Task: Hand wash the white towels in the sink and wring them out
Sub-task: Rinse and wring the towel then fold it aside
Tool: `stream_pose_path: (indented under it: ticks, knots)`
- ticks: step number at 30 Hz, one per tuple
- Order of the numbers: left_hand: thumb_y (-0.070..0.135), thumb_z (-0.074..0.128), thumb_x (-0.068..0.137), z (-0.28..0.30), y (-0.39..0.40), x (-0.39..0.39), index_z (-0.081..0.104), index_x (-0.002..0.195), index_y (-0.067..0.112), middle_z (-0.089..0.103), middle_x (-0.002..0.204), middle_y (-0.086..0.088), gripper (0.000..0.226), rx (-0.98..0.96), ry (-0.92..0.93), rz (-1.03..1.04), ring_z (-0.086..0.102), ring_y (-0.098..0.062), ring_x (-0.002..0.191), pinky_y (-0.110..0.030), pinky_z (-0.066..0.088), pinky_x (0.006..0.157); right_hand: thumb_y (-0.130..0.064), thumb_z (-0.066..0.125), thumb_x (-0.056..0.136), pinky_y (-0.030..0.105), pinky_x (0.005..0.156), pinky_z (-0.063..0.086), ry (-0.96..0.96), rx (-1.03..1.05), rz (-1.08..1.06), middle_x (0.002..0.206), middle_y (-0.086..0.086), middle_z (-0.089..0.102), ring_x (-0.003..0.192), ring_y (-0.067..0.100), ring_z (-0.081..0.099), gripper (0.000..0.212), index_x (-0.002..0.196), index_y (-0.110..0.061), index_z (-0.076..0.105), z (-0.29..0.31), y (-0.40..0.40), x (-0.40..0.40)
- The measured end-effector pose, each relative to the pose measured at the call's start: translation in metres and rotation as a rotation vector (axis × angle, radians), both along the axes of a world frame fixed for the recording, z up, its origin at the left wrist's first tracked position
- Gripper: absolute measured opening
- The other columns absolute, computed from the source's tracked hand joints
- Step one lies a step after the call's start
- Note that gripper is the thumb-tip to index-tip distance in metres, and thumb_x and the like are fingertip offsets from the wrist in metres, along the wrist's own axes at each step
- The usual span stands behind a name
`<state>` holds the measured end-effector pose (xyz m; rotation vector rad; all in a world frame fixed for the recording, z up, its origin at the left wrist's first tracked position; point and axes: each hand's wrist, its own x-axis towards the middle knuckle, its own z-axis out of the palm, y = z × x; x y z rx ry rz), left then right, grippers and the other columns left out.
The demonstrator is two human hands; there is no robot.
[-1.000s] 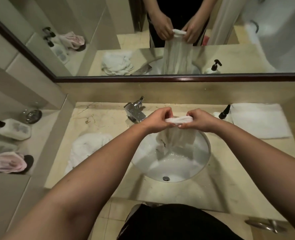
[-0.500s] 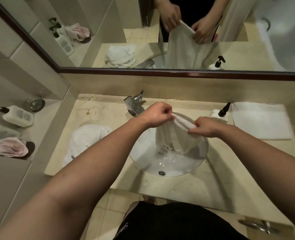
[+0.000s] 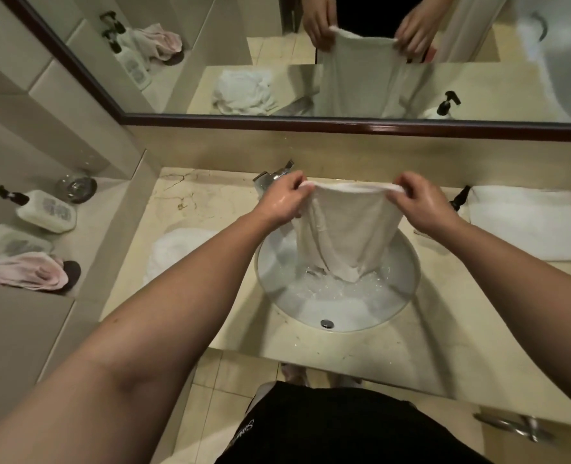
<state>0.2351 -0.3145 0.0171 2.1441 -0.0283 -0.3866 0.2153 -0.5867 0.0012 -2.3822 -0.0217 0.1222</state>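
Wet white towel (image 3: 346, 236): top edge stretched between pinching left hand (image 3: 286, 202) and right hand (image 3: 419, 204), hanging into sink (image 3: 408, 279); lower end touching soapy water. Faucet (image 3: 270, 179) behind left hand; crumpled towel (image 3: 177, 252) left, folded towel (image 3: 525, 222) right.

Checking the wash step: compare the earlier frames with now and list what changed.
The left hand and right hand drew apart, spreading the wet towel's top edge wide above the sink. Both still grip it. The crumpled towel and folded towel stayed put.

Bottle label (image 3: 54, 209) and shorts print (image 3: 244, 430) are illegible.
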Motion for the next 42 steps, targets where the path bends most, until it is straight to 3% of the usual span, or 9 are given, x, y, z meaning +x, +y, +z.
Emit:
stream_pose_path:
  ticks: [5,9,16,21,27,30,33,37,42]
  knots:
    - [0.029,0.056,0.098,0.014,0.000,0.019,0.050,0.082,0.015,0.050,0.077,-0.003,0.022,-0.180,-0.204,0.077,0.048,-0.017,0.070,-0.035,0.044,0.064,-0.022,0.060,0.092,0.029,0.059,0.034,-0.199,0.330,-0.222,0.072,-0.003,0.047,0.065,0.009,0.040,0.014,0.086,-0.010,0.054,0.022,0.019,0.013]
    - [0.027,0.060,0.098,0.003,0.005,0.018,0.053,0.082,0.014,0.049,0.075,-0.001,0.022,-0.160,-0.207,0.027,0.044,-0.013,0.069,-0.028,0.037,0.062,-0.021,0.063,0.088,0.027,0.055,0.034,-0.172,0.323,-0.298,0.069,-0.001,0.048,0.064,0.012,0.042,0.016,0.082,-0.008,0.056,0.007,0.025,0.008]
    - [0.017,0.051,0.093,-0.087,0.028,-0.015,0.057,0.070,0.017,0.052,0.068,-0.003,0.023,0.057,0.318,-0.221,0.051,-0.021,0.066,-0.032,0.044,0.057,-0.035,0.048,0.079,0.034,0.059,0.030,0.408,0.093,-0.109,0.061,0.004,0.045,0.061,0.020,0.042,0.031,0.062,-0.009,0.049,-0.074,0.034,-0.042]
    - [0.020,0.055,0.094,-0.145,0.037,-0.023,0.058,0.075,0.018,0.056,0.075,-0.001,0.020,0.233,0.445,-0.227,0.053,-0.021,0.073,-0.028,0.041,0.058,-0.031,0.053,0.097,0.032,0.065,0.037,0.734,-0.175,-0.026,0.090,0.013,0.063,0.077,0.025,0.053,0.038,0.086,0.001,0.067,-0.120,0.040,-0.041]
    - [0.018,0.055,0.095,-0.205,0.026,-0.014,0.063,0.102,0.019,0.061,0.114,-0.007,0.010,0.208,0.226,0.000,0.061,-0.025,0.105,-0.034,0.049,0.088,-0.022,0.051,0.099,0.032,0.079,0.038,0.429,-0.210,-0.315,0.119,0.017,0.061,0.104,0.033,0.057,0.027,0.116,-0.006,0.063,-0.183,0.059,-0.016]
    - [0.006,0.054,0.095,-0.236,0.017,-0.007,0.063,0.117,0.013,0.034,0.148,-0.013,0.025,0.152,0.141,0.020,0.032,-0.027,0.141,-0.031,0.028,0.115,-0.021,0.051,0.099,0.037,0.087,0.044,0.345,-0.062,-0.498,0.144,0.015,0.040,0.110,0.033,0.057,0.042,0.140,-0.014,0.045,-0.216,0.067,-0.015]
    - [0.006,0.053,0.097,-0.273,0.009,-0.014,0.063,0.118,0.011,0.021,0.160,-0.014,0.023,0.245,0.049,-0.062,0.015,-0.025,0.150,-0.023,0.012,0.115,-0.025,0.055,0.099,0.042,0.097,0.045,0.344,-0.132,-0.327,0.148,0.017,0.037,0.120,0.035,0.054,0.053,0.147,-0.011,0.039,-0.255,0.072,-0.029]
    - [0.001,0.055,0.090,-0.329,0.009,-0.023,0.069,0.103,-0.002,0.059,0.127,-0.028,0.019,0.332,-0.246,-0.271,0.049,-0.046,0.128,-0.051,0.038,0.112,-0.029,0.048,0.095,0.051,0.090,0.049,0.131,-0.343,0.110,0.128,0.026,0.059,0.114,0.046,0.058,0.044,0.126,0.000,0.060,-0.304,0.073,-0.043]
    - [0.035,0.048,0.101,-0.373,0.004,-0.017,0.043,0.150,0.007,0.035,0.157,-0.022,0.056,0.452,-0.383,-0.465,0.028,-0.036,0.148,-0.053,0.024,0.120,-0.044,0.046,0.099,0.053,0.109,0.034,-0.035,-0.532,0.327,0.141,0.025,0.052,0.134,0.041,0.046,0.055,0.138,-0.006,0.053,-0.350,0.060,-0.014]
